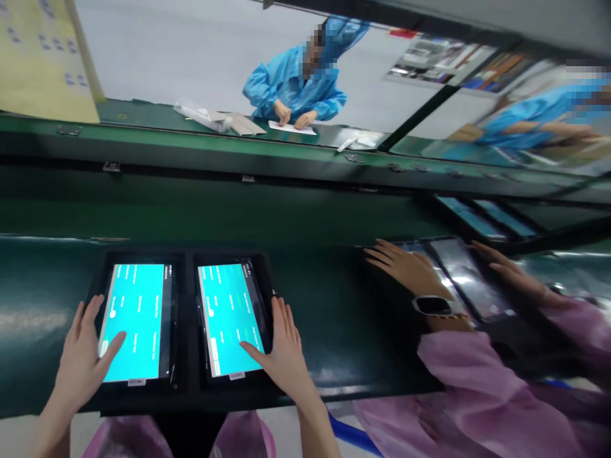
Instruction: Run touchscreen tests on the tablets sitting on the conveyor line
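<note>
In front of me on the green bench lies a black tray [188,299] with two wells. In its left well is a tablet [138,324] with a lit cyan screen, and the right well holds a second tablet [229,318] showing the same cyan screen with small text. My left hand [86,350] rests at the tray's left side, fingers spread, its thumb over the left tablet's screen edge. At the opposite side, my right hand [285,350] has its fingers stretched along the edge, with the thumb over the right tablet's lower right part.
To the right, a co-worker's hand with a watch [432,305] and other hand are at another black tray of tablets [472,280]. Farther right lies a tray with lit screens [487,219]. Across the green belt [238,213], a person in blue [296,83] handles a white item.
</note>
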Action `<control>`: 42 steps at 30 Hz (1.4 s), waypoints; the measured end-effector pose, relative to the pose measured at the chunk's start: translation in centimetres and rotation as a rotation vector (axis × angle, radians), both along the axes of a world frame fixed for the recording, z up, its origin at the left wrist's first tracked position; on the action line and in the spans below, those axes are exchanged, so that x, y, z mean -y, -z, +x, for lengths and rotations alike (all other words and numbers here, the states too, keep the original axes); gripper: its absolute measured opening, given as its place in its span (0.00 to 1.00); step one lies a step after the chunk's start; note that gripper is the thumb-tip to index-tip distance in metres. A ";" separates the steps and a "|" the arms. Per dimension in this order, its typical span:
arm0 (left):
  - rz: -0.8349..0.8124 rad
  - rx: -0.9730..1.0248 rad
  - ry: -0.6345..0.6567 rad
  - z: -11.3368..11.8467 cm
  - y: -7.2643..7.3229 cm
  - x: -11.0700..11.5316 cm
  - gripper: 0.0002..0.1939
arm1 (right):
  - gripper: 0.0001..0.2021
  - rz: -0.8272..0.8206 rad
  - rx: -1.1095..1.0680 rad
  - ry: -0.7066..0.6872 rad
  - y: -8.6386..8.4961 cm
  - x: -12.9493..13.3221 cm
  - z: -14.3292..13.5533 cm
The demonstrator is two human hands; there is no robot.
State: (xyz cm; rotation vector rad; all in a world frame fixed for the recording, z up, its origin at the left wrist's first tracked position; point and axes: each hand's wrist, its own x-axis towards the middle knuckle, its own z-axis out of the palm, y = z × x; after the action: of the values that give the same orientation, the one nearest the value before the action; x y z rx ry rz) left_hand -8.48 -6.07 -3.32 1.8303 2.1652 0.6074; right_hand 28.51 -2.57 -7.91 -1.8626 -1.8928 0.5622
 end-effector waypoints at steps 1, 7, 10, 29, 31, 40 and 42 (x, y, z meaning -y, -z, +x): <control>-0.011 -0.043 0.008 0.2 0.0 -0.2 0.40 | 0.47 0.003 -0.050 0.002 0.0 0.1 0.2; -0.013 -0.248 0.074 0.6 0.4 0.2 0.47 | 0.44 0.022 -0.184 0.046 0.5 0.8 0.6; -0.043 -0.192 0.048 0.4 0.3 0.7 0.46 | 0.42 0.014 -0.224 0.059 0.1 0.9 0.5; -0.298 0.069 0.474 -2.0 -3.8 -16.2 0.32 | 0.29 -0.016 0.019 -0.317 -2.2 -14.5 -1.9; -0.312 0.078 0.464 -2.1 -3.8 -16.1 0.33 | 0.29 -0.009 0.022 -0.300 -2.0 -14.2 -1.9; -0.362 0.142 0.460 -3.5 -3.2 -16.1 0.32 | 0.31 -0.048 0.007 -0.300 -1.3 -13.7 -1.2; -0.357 0.155 0.452 -3.6 -3.1 -16.1 0.33 | 0.38 -0.110 0.009 -0.334 -1.7 -13.2 -1.0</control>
State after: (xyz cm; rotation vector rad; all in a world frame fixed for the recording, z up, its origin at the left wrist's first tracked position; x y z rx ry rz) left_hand -12.05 9.99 -0.25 1.9026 1.5613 0.2342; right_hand 27.46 10.59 -6.22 -1.6205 -2.2375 0.7784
